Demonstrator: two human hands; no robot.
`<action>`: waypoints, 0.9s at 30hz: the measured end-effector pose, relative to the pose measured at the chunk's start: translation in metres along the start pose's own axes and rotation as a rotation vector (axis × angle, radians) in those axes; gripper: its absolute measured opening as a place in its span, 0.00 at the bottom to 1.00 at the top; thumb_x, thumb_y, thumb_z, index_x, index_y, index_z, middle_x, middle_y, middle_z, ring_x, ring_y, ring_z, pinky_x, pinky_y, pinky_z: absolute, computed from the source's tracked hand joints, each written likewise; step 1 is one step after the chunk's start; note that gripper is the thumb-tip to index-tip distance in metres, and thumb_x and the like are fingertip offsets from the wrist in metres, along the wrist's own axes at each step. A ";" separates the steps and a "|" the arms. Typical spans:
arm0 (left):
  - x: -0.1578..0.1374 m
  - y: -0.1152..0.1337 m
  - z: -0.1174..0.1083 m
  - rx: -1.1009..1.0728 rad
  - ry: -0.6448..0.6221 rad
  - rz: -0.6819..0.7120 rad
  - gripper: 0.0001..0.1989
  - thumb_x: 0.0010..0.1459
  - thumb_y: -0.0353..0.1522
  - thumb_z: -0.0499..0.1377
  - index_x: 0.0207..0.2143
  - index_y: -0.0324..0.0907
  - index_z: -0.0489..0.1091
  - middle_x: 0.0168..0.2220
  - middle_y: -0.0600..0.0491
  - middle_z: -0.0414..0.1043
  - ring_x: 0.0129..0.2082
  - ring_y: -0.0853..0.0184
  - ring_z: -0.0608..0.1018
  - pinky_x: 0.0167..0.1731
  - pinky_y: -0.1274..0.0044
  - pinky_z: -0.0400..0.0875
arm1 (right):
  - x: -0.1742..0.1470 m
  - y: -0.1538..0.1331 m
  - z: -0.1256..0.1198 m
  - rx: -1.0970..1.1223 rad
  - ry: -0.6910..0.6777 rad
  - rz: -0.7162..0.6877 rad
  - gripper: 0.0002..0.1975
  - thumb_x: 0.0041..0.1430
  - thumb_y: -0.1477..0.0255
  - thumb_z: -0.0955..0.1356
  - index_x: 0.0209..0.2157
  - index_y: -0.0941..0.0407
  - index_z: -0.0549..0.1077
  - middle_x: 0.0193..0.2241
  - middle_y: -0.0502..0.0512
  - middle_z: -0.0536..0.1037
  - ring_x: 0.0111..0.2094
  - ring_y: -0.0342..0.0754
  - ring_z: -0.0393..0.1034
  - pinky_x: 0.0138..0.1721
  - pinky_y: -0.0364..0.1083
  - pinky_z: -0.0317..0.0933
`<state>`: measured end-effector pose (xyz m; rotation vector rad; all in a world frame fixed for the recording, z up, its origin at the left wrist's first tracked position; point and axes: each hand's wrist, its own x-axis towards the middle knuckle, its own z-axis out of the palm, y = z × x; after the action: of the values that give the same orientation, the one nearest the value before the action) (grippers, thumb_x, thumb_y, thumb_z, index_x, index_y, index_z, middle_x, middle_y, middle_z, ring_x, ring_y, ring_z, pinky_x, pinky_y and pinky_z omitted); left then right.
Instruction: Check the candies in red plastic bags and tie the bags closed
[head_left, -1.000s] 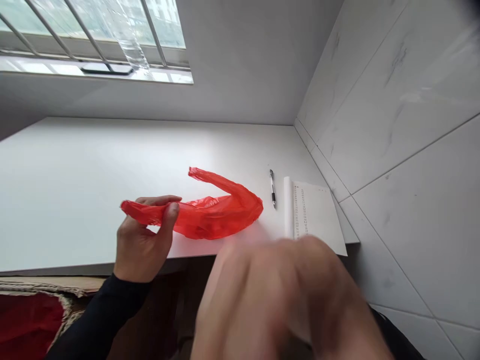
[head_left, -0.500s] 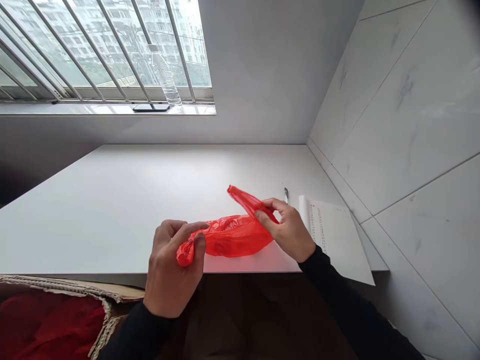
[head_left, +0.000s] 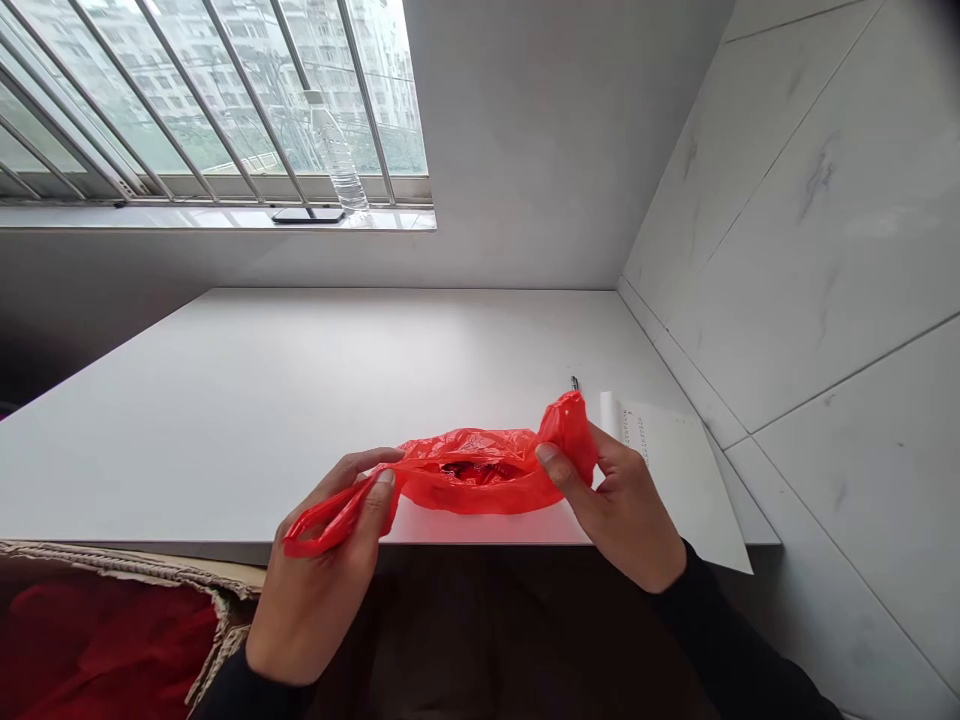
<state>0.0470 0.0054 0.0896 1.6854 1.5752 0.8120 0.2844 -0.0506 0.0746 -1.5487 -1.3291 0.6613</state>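
Observation:
A red plastic bag (head_left: 480, 497) rests near the front edge of the white table (head_left: 360, 370), stretched sideways between my two hands. Its mouth is parted in the middle, and something dark and red shows inside, too unclear to name. My left hand (head_left: 330, 560) is closed on the bag's left handle, thumb on top, with a loop of it hanging over the fingers. At the other end, my right hand (head_left: 622, 500) pinches the bunched right handle, which sticks up above the thumb.
To the right lie an open notebook (head_left: 682, 480) and a pen (head_left: 574, 383), partly hidden behind the bag. A cardboard box (head_left: 225, 610) with red cloth stands at the lower left. On the windowsill are a water bottle (head_left: 337, 155) and a phone (head_left: 307, 215).
Both hands have moved apart, the left toward the lower left, the right to the right. The bag's mouth has opened between them, and the handles are spread outward.

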 end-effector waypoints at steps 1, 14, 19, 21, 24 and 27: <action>-0.001 0.002 0.000 -0.016 0.010 0.004 0.17 0.61 0.50 0.55 0.45 0.52 0.73 0.30 0.59 0.74 0.32 0.65 0.74 0.35 0.75 0.65 | 0.000 0.000 0.000 -0.006 0.019 -0.006 0.15 0.67 0.60 0.66 0.29 0.53 0.67 0.24 0.45 0.63 0.27 0.43 0.57 0.29 0.44 0.55; -0.002 0.001 -0.001 0.008 0.067 0.012 0.12 0.56 0.44 0.61 0.33 0.49 0.63 0.27 0.61 0.67 0.25 0.69 0.70 0.31 0.76 0.65 | -0.013 0.002 -0.006 0.019 0.114 -0.017 0.05 0.64 0.66 0.69 0.41 0.50 0.75 0.43 0.50 0.79 0.46 0.51 0.74 0.43 0.47 0.67; -0.002 -0.002 0.002 -0.002 0.082 0.086 0.12 0.55 0.40 0.61 0.42 0.52 0.67 0.36 0.58 0.73 0.32 0.66 0.77 0.34 0.76 0.70 | -0.020 0.001 -0.009 -0.005 0.071 -0.011 0.09 0.61 0.70 0.70 0.44 0.46 0.74 0.41 0.48 0.78 0.41 0.49 0.73 0.43 0.47 0.67; -0.002 -0.003 0.002 0.005 0.095 0.118 0.13 0.55 0.39 0.61 0.43 0.52 0.68 0.39 0.57 0.74 0.37 0.64 0.78 0.37 0.75 0.72 | -0.023 0.002 -0.010 -0.020 0.031 -0.003 0.15 0.59 0.75 0.69 0.46 0.45 0.73 0.38 0.47 0.77 0.37 0.48 0.72 0.41 0.47 0.67; 0.000 -0.003 -0.001 -0.070 0.072 0.077 0.14 0.56 0.40 0.62 0.45 0.52 0.70 0.40 0.57 0.75 0.39 0.63 0.78 0.42 0.74 0.73 | -0.027 0.005 -0.012 -0.016 -0.026 0.002 0.21 0.54 0.79 0.69 0.48 0.44 0.72 0.40 0.46 0.76 0.39 0.47 0.71 0.43 0.46 0.67; 0.003 -0.001 -0.004 -0.264 -0.026 -0.004 0.14 0.53 0.43 0.66 0.41 0.50 0.75 0.48 0.55 0.75 0.43 0.62 0.80 0.41 0.76 0.76 | -0.029 0.007 -0.012 0.000 -0.050 0.038 0.22 0.52 0.79 0.69 0.48 0.44 0.72 0.40 0.47 0.77 0.40 0.48 0.71 0.41 0.45 0.67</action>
<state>0.0435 0.0091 0.0909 1.4965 1.3853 0.9472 0.2901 -0.0817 0.0673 -1.5702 -1.3394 0.7275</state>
